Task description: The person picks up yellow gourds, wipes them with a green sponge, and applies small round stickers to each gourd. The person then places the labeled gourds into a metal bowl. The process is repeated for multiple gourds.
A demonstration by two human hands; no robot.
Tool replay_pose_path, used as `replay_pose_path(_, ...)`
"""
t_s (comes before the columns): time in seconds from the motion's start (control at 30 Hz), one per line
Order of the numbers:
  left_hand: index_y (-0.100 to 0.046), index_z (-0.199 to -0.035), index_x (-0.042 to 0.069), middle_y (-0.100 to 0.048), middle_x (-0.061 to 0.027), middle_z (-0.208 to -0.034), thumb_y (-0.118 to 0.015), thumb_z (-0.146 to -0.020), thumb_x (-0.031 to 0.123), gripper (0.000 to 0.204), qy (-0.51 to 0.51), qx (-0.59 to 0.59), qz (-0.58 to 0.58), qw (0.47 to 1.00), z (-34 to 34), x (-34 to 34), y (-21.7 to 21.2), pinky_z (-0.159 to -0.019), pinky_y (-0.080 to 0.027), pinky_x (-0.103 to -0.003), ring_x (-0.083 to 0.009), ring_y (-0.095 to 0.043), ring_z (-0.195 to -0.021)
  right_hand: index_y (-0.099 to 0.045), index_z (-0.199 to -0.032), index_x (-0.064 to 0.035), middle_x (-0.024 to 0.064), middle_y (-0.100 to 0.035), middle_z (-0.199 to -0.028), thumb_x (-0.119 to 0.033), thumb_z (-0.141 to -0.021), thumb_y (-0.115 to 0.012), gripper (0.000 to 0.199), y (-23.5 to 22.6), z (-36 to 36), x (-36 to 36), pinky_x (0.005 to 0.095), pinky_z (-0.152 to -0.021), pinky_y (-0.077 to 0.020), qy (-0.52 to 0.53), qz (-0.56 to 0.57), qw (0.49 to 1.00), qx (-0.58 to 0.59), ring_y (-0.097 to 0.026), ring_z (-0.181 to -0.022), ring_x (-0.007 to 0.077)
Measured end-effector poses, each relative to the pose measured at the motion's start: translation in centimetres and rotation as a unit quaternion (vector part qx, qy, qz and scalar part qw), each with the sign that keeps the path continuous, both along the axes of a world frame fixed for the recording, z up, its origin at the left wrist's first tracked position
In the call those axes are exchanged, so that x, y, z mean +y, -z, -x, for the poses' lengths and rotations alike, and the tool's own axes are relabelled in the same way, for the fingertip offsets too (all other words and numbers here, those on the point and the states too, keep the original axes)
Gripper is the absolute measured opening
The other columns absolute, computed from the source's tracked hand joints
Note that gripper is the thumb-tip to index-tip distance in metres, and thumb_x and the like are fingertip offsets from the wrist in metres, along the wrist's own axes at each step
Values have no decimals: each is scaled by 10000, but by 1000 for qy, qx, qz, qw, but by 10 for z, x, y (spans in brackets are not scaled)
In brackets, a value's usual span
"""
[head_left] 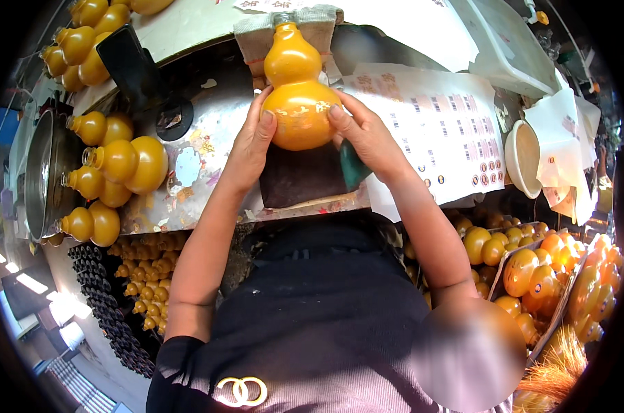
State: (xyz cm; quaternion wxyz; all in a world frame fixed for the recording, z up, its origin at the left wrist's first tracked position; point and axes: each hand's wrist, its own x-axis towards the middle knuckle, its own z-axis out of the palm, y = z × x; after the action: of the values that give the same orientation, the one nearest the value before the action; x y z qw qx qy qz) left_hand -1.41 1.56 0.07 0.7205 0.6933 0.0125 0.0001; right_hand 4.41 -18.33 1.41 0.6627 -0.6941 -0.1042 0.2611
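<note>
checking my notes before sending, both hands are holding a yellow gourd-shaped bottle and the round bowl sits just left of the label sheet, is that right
Not quite: the head view shows the round bowl to the right of the label sheet. The left hand and right hand are indeed holding a yellow gourd-shaped bottle.

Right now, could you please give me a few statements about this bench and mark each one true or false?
1. The left hand and the right hand both hold the yellow gourd-shaped bottle. True.
2. The bottle's top points toward the wearer's chest. False: its neck points the other way.
3. A black phone-like device stands to the left of the left hand. True.
4. Nothing lies to the right of the right hand. False: a printed white sheet and a pale bowl lie there.
5. More yellow bottles of similar shape are gathered at the left. True.
</note>
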Motion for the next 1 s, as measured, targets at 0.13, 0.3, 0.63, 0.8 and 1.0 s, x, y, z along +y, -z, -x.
replay_pose_path(0.13, -267, -1461, -10, -416, -144, -1412, -369, -1001, 508, 700, 11, 22, 25, 999, -4, 6, -2, -1114, -239, -305, -207, -360, -1340, -459, -1372, -10, 15, -595, -803, -537, -921, -547, 699, -1, -6, -6, 204, -699, -427, -28, -15, 999, 42, -512, -728, 60)
replay_pose_path(0.3, -315, -1432, -12, -462, -128, -1362, -382, -1002, 492, 666, -32, 19, 45, 998, -7, -4, -12, -1082, -292, -298, -193, -416, -1289, -528, -1308, -2, 70, -636, -995, -531, -919, -555, 657, -21, -20, 0, 234, -832, -442, -63, 33, 995, 65, -567, -914, 102)
replay_pose_path(0.63, -399, -1385, -9, -534, -129, -1278, -354, -1025, 435, 573, -63, 41, 53, 996, -12, -8, -7, -1050, -342, -296, -185, -494, -1206, -593, -1222, -20, 59, -622, -1055, -506, -932, -547, 569, -15, -21, 2, 256, -842, -456, -41, 23, 994, 97, -566, -944, 97)
replay_pose_path(0.8, -372, -1411, 0, -508, -152, -1316, -331, -1030, 438, 582, -144, -45, -52, 987, -11, 5, 7, -1070, -330, -324, -203, -463, -1251, -586, -1100, -61, 44, -603, -984, -293, -927, -589, 289, -19, 6, -15, 257, -766, -490, 148, -180, 970, 62, -594, -860, 114)
replay_pose_path(1.0, -282, -1443, 10, -428, -171, -1383, -366, -1020, 423, 597, -110, -107, -3, 988, -13, -25, -2, -1070, -333, -339, -241, -431, -1281, -504, -1165, -45, 150, -630, -960, -94, -860, -654, 343, -40, 47, 22, 347, -714, -528, 118, 99, 898, -412, -681, -850, 262)
